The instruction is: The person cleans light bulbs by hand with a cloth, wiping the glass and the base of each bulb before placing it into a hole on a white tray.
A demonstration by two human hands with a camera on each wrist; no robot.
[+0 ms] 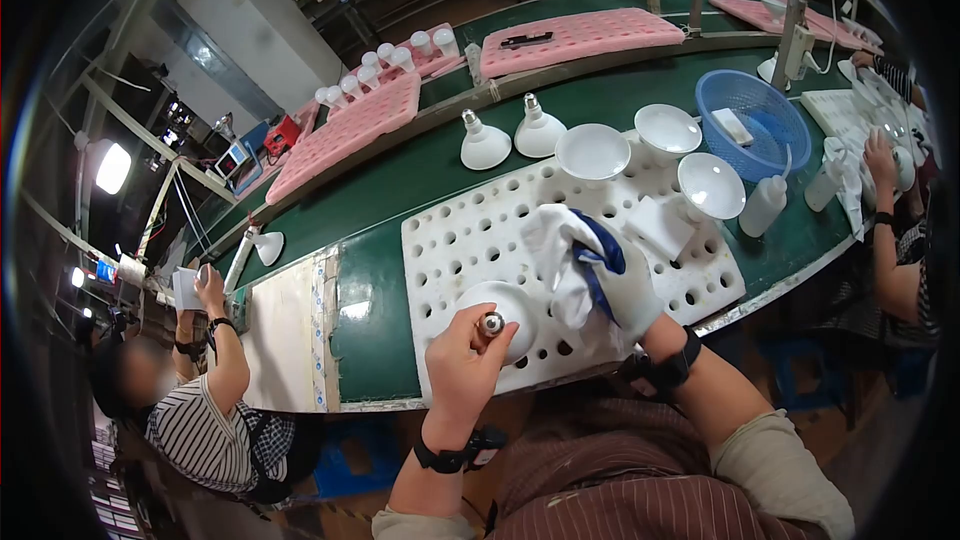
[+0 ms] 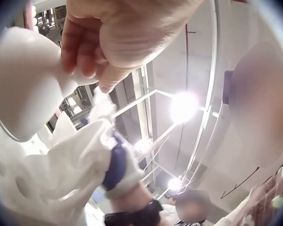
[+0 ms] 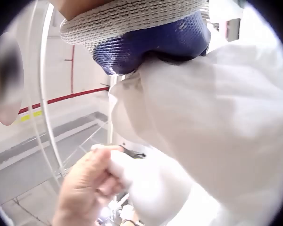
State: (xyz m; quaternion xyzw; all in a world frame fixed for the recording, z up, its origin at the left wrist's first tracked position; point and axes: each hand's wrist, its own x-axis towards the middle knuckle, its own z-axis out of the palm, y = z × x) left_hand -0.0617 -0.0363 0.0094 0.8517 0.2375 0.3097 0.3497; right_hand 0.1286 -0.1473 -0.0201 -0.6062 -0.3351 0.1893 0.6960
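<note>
My bare left hand [image 1: 462, 365] grips a white reflector light bulb [image 1: 512, 302] near its metal screw base, over the front of the white foam board [image 1: 425, 250]. In the left wrist view the bulb's wide bowl [image 2: 23, 80] points away from the fingers. My right hand [image 1: 636, 290] wears a white knit glove with a blue coating and holds a bunched white cloth [image 1: 556, 260] just right of the bulb. The right wrist view shows the cloth [image 3: 221, 108] hanging from the gloved fingers and hiding their tips.
Three bulbs sit face up on the board's far right, one of them a shiny bulb [image 1: 711, 186]. Two bulbs [image 1: 485, 145] stand base up behind it. A blue basket [image 1: 805, 135], a squeeze bottle [image 1: 765, 206] and a white pad [image 1: 660, 228] are at right. People work on both sides.
</note>
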